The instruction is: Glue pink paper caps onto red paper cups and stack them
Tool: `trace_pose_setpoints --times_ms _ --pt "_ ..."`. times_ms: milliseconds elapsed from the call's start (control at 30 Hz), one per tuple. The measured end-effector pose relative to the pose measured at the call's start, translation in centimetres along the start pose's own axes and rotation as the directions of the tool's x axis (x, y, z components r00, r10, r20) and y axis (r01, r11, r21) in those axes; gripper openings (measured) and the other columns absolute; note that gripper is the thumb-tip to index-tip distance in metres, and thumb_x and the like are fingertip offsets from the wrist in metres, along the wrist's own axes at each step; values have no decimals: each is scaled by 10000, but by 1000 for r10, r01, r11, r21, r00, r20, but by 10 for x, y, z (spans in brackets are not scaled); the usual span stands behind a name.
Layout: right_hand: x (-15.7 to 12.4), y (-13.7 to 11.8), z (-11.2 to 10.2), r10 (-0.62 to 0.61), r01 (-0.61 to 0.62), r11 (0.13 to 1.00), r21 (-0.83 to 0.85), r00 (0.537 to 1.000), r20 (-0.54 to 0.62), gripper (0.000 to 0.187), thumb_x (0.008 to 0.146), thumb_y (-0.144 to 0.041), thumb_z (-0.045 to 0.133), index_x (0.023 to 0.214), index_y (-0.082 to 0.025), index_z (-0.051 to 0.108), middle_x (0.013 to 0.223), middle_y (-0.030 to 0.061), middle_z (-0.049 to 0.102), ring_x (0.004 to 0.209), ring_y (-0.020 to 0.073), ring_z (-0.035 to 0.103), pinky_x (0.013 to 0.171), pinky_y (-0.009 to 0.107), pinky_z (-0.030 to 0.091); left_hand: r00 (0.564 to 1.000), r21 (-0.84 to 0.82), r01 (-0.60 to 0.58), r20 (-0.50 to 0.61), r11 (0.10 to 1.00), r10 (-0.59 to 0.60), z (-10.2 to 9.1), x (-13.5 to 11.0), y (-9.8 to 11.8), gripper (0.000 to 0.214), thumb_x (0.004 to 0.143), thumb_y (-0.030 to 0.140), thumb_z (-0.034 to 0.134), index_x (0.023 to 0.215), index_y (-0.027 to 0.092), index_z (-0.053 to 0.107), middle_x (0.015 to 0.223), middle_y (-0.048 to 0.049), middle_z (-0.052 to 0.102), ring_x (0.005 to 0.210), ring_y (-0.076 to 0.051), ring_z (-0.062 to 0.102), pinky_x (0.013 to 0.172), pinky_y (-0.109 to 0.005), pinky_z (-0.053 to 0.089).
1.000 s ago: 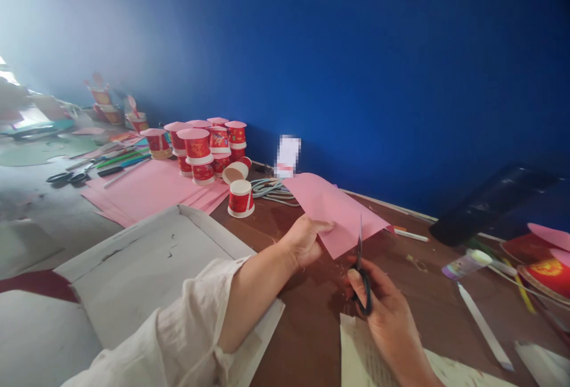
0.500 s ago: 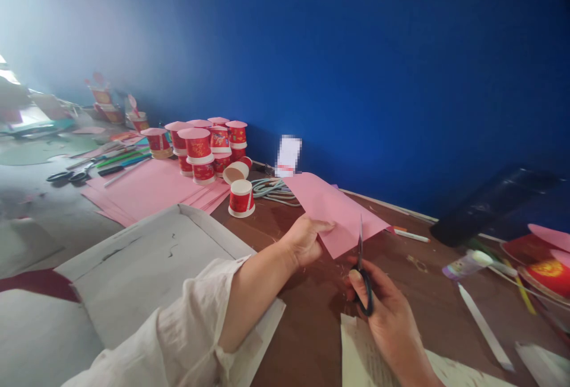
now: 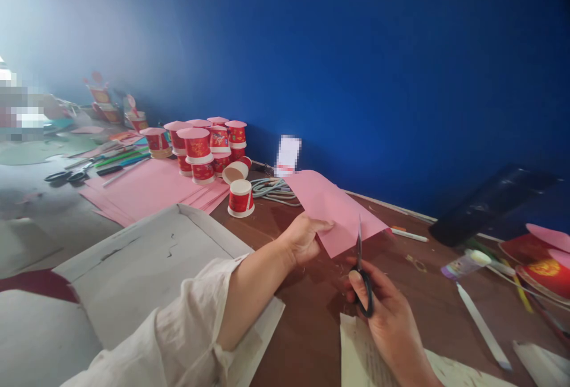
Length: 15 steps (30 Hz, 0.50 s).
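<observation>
My left hand (image 3: 305,238) pinches the near left edge of a pink paper sheet (image 3: 332,206) and holds it just above the brown table (image 3: 307,322). My right hand (image 3: 385,310) grips black-handled scissors (image 3: 361,268), fingers through the loops. The blades point away from me and stand upright at the sheet's near edge, close together. A white sleeve covers my left forearm.
Red paper cups (image 3: 198,149), some stacked upside down, stand beside a pile of pink sheets (image 3: 146,188). A flat white cardboard box (image 3: 146,262) lies at left. A coiled cable (image 3: 271,188), markers, a glue stick (image 3: 465,263), another pair of scissors (image 3: 65,176) and a dark device (image 3: 490,203) are around.
The pink sheet and both hands have barely shifted; the scissors stay at the sheet's near edge.
</observation>
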State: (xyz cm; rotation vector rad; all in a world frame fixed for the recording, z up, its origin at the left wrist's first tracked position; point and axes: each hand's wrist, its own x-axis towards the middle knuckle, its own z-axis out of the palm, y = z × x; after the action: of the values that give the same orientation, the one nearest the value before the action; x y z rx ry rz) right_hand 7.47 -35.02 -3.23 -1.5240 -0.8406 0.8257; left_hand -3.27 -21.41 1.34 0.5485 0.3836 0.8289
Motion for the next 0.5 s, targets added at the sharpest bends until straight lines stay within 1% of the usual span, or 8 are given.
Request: trace_pose_setpoints --times_ms 200,300,500 --pt "-2 -6 4 6 -6 1000 -8 1000 -21 561 710 -575 730 1095 -172 669 630 12 622 550 140 545 430 206 390 1000 17 -1 -13 1000 1 0 1 1 261 650 -38 616 884 71 657 816 -88 682 789 -188 653 976 -405 456" --pt "-3 -7 5 10 -10 1000 4 1000 -26 564 696 -574 742 1085 -172 675 625 15 629 557 146 559 433 205 391 1000 33 1 -15 999 0 0 0 2 274 652 -37 613 899 69 662 825 -93 689 807 -200 657 976 -414 456" --pt "-5 -5 3 -1 2 1000 4 1000 -19 549 708 -570 738 1086 -177 674 655 23 646 564 134 564 430 189 375 1000 41 3 29 999 -5 -5 2 2 273 662 -37 614 912 61 664 840 -98 695 786 -192 654 973 -423 460"
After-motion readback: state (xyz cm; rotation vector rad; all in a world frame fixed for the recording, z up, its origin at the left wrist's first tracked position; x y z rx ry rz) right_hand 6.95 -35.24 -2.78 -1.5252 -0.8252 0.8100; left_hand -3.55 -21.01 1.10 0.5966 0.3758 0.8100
